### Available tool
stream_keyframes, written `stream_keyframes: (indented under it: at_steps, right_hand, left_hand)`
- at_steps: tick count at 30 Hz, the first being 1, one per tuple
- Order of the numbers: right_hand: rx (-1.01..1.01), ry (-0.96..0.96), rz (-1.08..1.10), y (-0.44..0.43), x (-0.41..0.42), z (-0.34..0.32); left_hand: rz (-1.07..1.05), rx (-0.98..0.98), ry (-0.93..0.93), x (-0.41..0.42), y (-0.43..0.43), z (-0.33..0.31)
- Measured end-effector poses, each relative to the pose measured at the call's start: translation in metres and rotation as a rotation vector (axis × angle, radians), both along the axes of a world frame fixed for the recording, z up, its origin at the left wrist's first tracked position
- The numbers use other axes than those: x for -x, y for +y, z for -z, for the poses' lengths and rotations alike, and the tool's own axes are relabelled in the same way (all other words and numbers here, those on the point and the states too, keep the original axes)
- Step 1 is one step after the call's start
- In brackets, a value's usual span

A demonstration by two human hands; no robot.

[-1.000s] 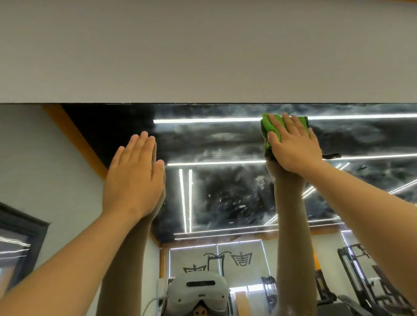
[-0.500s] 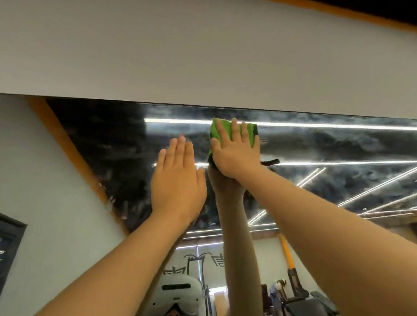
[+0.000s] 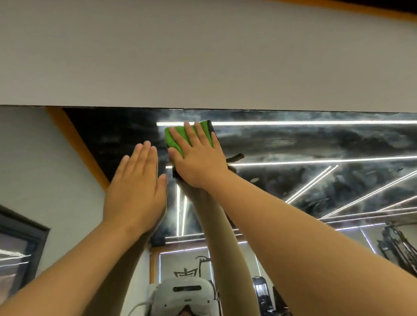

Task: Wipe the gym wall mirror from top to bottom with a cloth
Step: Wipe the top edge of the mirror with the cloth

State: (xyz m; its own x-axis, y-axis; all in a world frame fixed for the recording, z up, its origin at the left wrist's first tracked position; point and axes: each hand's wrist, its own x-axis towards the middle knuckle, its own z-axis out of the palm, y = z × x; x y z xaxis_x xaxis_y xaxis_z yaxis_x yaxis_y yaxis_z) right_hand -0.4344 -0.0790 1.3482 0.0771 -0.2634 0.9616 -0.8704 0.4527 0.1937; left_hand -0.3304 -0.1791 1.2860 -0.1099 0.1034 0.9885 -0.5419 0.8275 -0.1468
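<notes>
Hands first: the left hand [image 3: 135, 185] lies flat on the glass, its fingers straight and pressed together, thumb tucked close alongside. Just beside its fingertips, a little higher, the right hand [image 3: 199, 158] presses a green cloth [image 3: 174, 136] against the mirror [image 3: 325, 144], with its fingers straight and slightly fanned, not curled round anything. The cloth sits under those fingers and shows past the thumb side, between the fingers and beyond their tips (a dark hem runs down its edge by the little finger). It lies close under the top edge of the mirror. Streaky grey smears cloud the glass to the little-finger side of the right hand. Deeper in the reflection, long white light strips [image 3: 298, 122] run away from the fingertips, a white headset [image 3: 184, 297] shows far below the wrists, and a dark gym machine [image 3: 401, 250] stands off to the right. Above the fingertips rises the plain pale wall [image 3: 194, 47], topped by an orange band [image 3: 315, 1].
</notes>
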Motion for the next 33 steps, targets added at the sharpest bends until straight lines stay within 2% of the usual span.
stream_keyframes:
  at_steps: [8, 18, 22, 29, 33]
  right_hand:
    - [0.052, 0.065, 0.012, 0.013, 0.018, -0.029]
    - [0.196, -0.192, 0.070, 0.101, 0.107, -0.042]
    - [0.225, -0.229, 0.068, 0.083, 0.085, -0.032]
    - [0.154, -0.109, 0.055, 0.010, 0.009, -0.038]
    - [0.144, -0.045, 0.061, -0.007, -0.006, -0.053]
  left_hand:
    - [0.020, 0.020, 0.011, 0.002, -0.007, -0.001]
    - [0.050, 0.034, 0.025, 0.003, -0.009, 0.001]
    - [0.038, 0.033, 0.016, 0.002, -0.006, 0.001]
    - [0.027, 0.067, 0.029, 0.003, -0.007, 0.001]
    - [-0.008, 0.073, 0.023, 0.004, -0.011, -0.001]
